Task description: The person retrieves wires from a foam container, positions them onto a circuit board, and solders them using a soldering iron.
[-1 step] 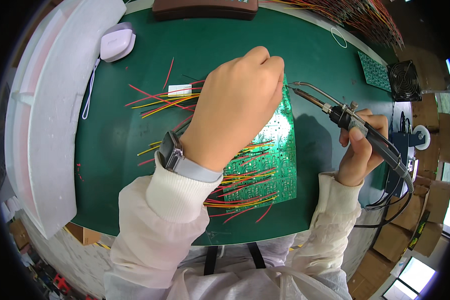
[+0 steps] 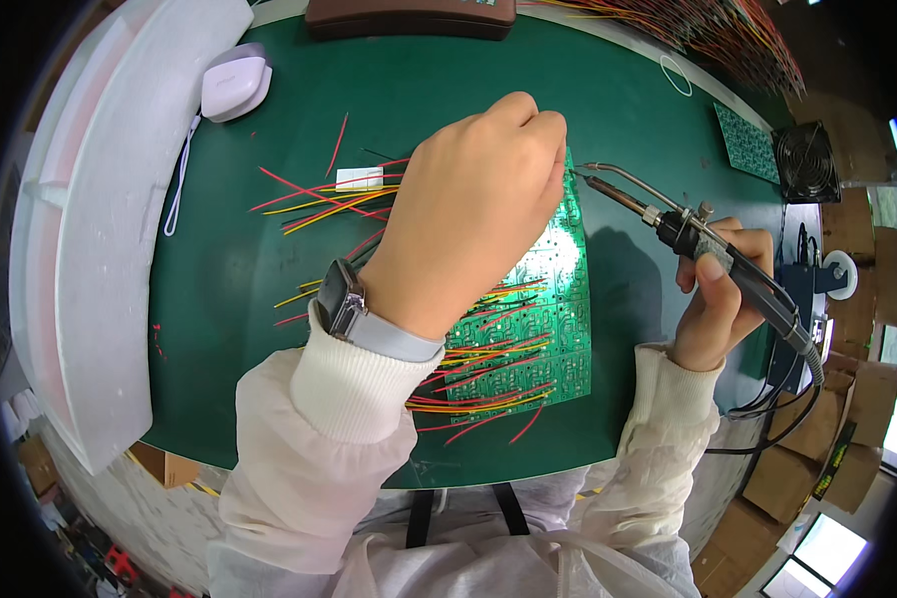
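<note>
My right hand [image 2: 716, 304] is closed round the handle of a soldering iron [image 2: 680, 231] with a thin metal tube clamped along it. The iron's tip points left, at the upper right edge of a green circuit board panel [image 2: 571, 349]. Over the upper part of that panel, my left hand [image 2: 483, 189] is closed, its fingertips turned away; whatever they pinch is hidden. Red, yellow and black wires [image 2: 488, 401] lie in rows across the panel. More wires [image 2: 344, 202] stick out left of my left hand, near a small white block [image 2: 359, 178].
On the green table [image 2: 229, 299] lies a lilac case [image 2: 236, 88] with a strap. A white foam tray [image 2: 105, 229] stands at the left and a brown case [image 2: 409, 18] at the back. Far right are a wire bundle [image 2: 708, 35], another circuit board [image 2: 747, 142] and a black fan [image 2: 807, 161].
</note>
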Motion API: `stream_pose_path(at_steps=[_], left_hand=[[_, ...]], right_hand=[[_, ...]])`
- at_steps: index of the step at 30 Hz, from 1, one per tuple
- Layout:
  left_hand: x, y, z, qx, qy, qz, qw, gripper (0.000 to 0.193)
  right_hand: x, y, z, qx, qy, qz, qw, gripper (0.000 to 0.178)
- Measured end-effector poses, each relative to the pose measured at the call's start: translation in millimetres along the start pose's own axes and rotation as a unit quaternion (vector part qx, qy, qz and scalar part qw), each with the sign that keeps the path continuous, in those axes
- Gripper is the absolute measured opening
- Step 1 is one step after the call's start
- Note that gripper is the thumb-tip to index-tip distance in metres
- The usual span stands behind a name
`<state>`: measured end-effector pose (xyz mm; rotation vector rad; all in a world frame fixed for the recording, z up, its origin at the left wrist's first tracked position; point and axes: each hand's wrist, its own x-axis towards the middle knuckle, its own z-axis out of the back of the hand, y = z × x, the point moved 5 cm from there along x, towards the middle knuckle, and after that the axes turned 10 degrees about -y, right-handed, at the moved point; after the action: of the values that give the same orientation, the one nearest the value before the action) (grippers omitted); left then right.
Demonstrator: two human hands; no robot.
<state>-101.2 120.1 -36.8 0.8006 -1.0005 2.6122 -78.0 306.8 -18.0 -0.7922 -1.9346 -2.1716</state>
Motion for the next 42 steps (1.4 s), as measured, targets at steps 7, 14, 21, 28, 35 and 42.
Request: stream_pose_path(at_steps=[7, 14, 21, 28, 35, 42], left_hand=[[-2, -1, -3, -0.026, -0.022, 0.014, 0.999, 0.007], [-3, -1, -4, -0.050, -0.025, 0.016, 0.998, 0.007], [-2, -1, -2, -0.049, -0.028, 0.017, 0.998, 0.008], [-3, -3, -4, -0.022, -0.048, 0.004, 0.999, 0.009], [-4, -1, -4, -0.016, -0.050, 0.004, 0.999, 0.010], [-3, -3, -4, -0.015, -0.065, -0.007, 0.998, 0.011]], right_hand=[[-1, -1, 1, -0.012, 0.010, 0.023, 1.000, 0.024], [-1, 1, 1, -0.003, 0.025, 0.002, 1.000, 0.025], [0, 2, 0, -0.023, 0.026, 0.021, 0.999, 0.028], [-7, 1, 1, -0.035, 0.029, 0.089, 0.995, 0.031], [-8, -1, 2, -0.044, 0.017, 0.086, 0.995, 0.031], [-9, 2, 2, -0.044, 0.006, 0.082, 0.996, 0.032]])
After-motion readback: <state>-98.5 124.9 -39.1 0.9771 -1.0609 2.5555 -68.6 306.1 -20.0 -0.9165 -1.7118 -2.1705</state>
